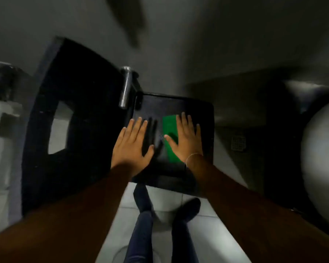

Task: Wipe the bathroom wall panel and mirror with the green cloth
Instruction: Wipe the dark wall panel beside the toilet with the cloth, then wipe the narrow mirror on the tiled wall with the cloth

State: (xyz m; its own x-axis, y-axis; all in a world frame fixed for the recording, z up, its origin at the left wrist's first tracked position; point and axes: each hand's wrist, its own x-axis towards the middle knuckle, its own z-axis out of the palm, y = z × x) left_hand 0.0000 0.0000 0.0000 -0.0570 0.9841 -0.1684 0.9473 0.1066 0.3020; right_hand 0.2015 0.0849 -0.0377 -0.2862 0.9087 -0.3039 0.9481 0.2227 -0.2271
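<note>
Green cloth (170,138), one, under right hand (186,140); two hands flat.

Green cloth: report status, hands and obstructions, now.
Left hand flat, open, bare on the dark panel. Right hand flat, pressing the green cloth to the panel. Metal handle close at upper left.

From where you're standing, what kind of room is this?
Most likely a small bathroom: pale floor tiles, a floor drain grate, and a dark door with a metal handle. The right hand presses a green cloth flat.
</note>
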